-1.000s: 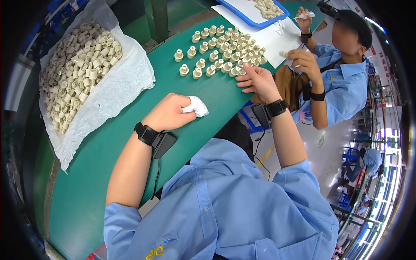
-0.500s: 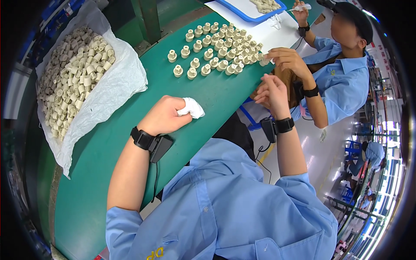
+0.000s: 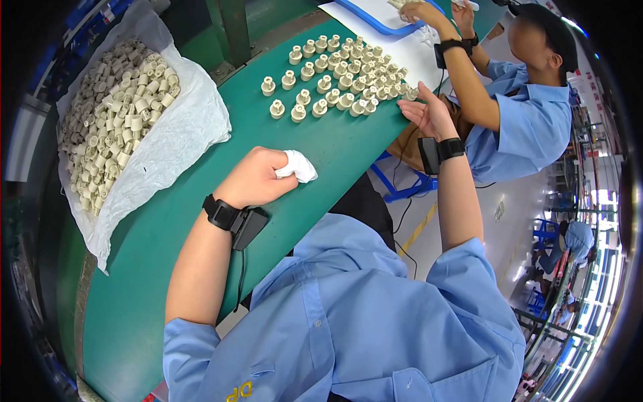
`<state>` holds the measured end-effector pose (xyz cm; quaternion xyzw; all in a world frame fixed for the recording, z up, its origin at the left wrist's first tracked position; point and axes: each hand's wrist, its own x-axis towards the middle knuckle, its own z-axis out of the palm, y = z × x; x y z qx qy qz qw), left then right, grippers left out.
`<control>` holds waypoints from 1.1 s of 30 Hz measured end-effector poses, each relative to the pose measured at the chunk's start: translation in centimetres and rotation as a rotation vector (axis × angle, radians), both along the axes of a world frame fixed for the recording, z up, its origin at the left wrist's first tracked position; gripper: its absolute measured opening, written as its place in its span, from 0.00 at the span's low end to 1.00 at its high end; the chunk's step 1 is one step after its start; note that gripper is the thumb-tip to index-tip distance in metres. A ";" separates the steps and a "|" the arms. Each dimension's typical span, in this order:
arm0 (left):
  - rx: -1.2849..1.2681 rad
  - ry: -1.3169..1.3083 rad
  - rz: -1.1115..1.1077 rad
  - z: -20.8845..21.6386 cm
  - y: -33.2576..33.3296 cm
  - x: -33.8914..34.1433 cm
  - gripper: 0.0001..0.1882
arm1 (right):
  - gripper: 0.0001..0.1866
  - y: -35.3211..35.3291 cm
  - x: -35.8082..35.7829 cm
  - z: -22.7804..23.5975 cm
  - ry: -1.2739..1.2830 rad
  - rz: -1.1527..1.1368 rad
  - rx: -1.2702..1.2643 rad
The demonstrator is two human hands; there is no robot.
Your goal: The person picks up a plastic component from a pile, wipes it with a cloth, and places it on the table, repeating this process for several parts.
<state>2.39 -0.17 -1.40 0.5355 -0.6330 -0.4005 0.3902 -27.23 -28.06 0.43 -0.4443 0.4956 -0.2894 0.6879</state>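
Observation:
My left hand (image 3: 254,175) rests on the green table (image 3: 144,288), its fingers closed around a crumpled white cloth (image 3: 301,167). Out at the table's right edge, my right hand (image 3: 434,117) has its fingers stretched out, palm partly turned up, with nothing seen in it. Just beside its fingertips is the near right end of a group of small cream stepped cylindrical parts (image 3: 323,84). These stand upright in loose rows, packed closer together toward the right. Both wrists wear black straps with a small black box.
A white plastic bag (image 3: 191,130) heaped with cream parts (image 3: 127,110) lies at the left. A co-worker (image 3: 529,114) sits at the right, one hand at the blue-rimmed tray (image 3: 365,22) on white paper (image 3: 439,50), the other holding a small white object. A blue stool (image 3: 408,191) stands below the table edge.
My right hand has moved up and right, its fingers opening out. The co-worker's nearer hand has gone from the cream parts to the tray. My left hand keeps its place with the cloth.

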 end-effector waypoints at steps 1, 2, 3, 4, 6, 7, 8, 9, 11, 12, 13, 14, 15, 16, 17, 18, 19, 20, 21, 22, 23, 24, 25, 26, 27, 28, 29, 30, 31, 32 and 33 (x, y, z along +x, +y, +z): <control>-0.008 0.016 0.007 0.2 -0.1 -0.1 0.09 | 0.35 -0.1 -0.4 0.0 -0.009 -0.040 0.005; -0.014 0.033 0.020 0.2 -0.1 -0.2 0.09 | 0.35 0.0 -0.4 -0.1 -0.017 -0.075 0.013; -0.011 0.034 0.025 0.0 -0.1 -0.3 0.09 | 0.36 0.2 -0.5 -0.2 -0.026 -0.111 0.021; -0.027 0.034 0.021 -0.3 -0.1 -0.2 0.08 | 0.36 0.7 -0.2 0.1 -0.024 -0.103 0.022; -0.059 0.031 0.014 -0.6 -0.1 -0.1 0.08 | 0.33 2.4 0.0 0.7 -0.029 0.088 0.085; -0.057 0.035 0.012 -0.6 -0.1 0.0 0.08 | 0.32 3.1 -0.2 0.9 -0.030 0.173 0.116; 0.007 -0.019 -0.006 -0.5 0.0 0.2 0.08 | 0.32 3.6 0.0 0.8 -0.027 0.171 0.117; 0.070 -0.076 -0.024 -0.3 -0.1 0.4 0.09 | 0.32 4.1 0.5 0.8 -0.028 0.191 0.114; 0.133 -0.133 -0.044 -0.2 -0.3 0.4 0.11 | 0.30 4.7 1.4 0.6 -0.028 0.234 0.108; 0.061 -0.083 -0.018 -0.5 -0.3 0.2 0.07 | 0.30 4.8 1.6 0.7 -0.027 0.235 0.109; -0.011 -0.034 0.009 -0.9 -0.3 0.0 0.06 | 0.30 4.9 1.8 0.9 0.016 0.235 0.090; -0.083 0.016 0.036 -1.2 -0.3 -0.2 0.08 | 0.30 5.0 2.0 1.2 0.058 0.236 0.071; -0.083 0.017 0.038 -1.4 -0.2 -0.2 0.08 | 0.30 5.1 2.2 1.4 0.101 0.237 0.052; -0.080 -0.003 0.036 -1.6 -0.2 -0.2 0.08 | 0.30 5.3 2.4 1.6 0.103 0.240 0.053; -0.077 -0.024 0.033 -1.7 -0.2 -0.1 0.09 | 0.30 5.5 2.6 1.7 0.131 0.238 0.048; -0.075 -0.045 0.031 -1.7 -0.2 0.0 0.09 | 0.30 5.6 2.8 1.9 0.160 0.236 0.044; -0.074 -0.044 0.032 -1.7 -0.3 0.0 0.09 | 0.29 5.7 2.9 2.0 0.189 0.234 0.040; -0.064 -0.062 0.031 -1.7 -0.3 0.1 0.09 | 0.29 5.7 3.0 2.0 0.189 0.236 0.041; -0.052 -0.080 0.030 -1.6 -0.3 0.3 0.09 | 0.30 5.6 3.1 2.1 0.199 0.237 0.037; -0.040 -0.096 0.027 -1.4 -0.3 0.3 0.09 | 0.30 5.4 3.1 2.1 0.209 0.236 0.035; -0.039 -0.094 0.027 -1.3 -0.3 0.2 0.09 | 0.30 5.4 3.1 2.1 0.220 0.236 0.032; -0.048 -0.064 0.030 -1.2 -0.3 0.0 0.09 | 0.30 5.3 3.1 2.1 0.221 0.235 0.035; -0.057 -0.034 0.034 -1.1 -0.2 -0.1 0.09 | 0.30 5.2 3.0 2.1 0.217 0.252 0.041; -0.066 -0.004 0.037 -1.0 -0.2 -0.2 0.09 | 0.30 5.1 2.9 2.1 0.212 0.269 0.047; -0.064 -0.001 0.039 -1.1 -0.1 -0.2 0.09 | 0.30 5.1 2.9 2.1 0.207 0.288 0.054; -0.073 0.003 0.038 -1.1 -0.2 -0.2 0.09 | 0.30 5.1 2.8 2.1 0.210 0.289 0.057; -0.082 0.007 0.037 -1.2 -0.2 -0.1 0.09 | 0.30 5.2 2.7 2.1 0.194 0.271 0.081; -0.090 0.012 0.037 -1.3 -0.2 -0.1 0.09 | 0.30 5.3 2.7 2.1 0.178 0.252 0.107; -0.086 0.015 0.039 -1.3 -0.2 -0.1 0.09 | 0.31 5.3 2.7 2.1 0.163 0.234 0.132; -0.075 0.001 0.036 -1.2 -0.2 -0.1 0.09 | 0.31 5.3 2.7 2.1 0.165 0.234 0.136; -0.064 -0.012 0.033 -1.1 -0.2 -0.1 0.08 | 0.30 5.2 2.8 2.2 0.185 0.250 0.119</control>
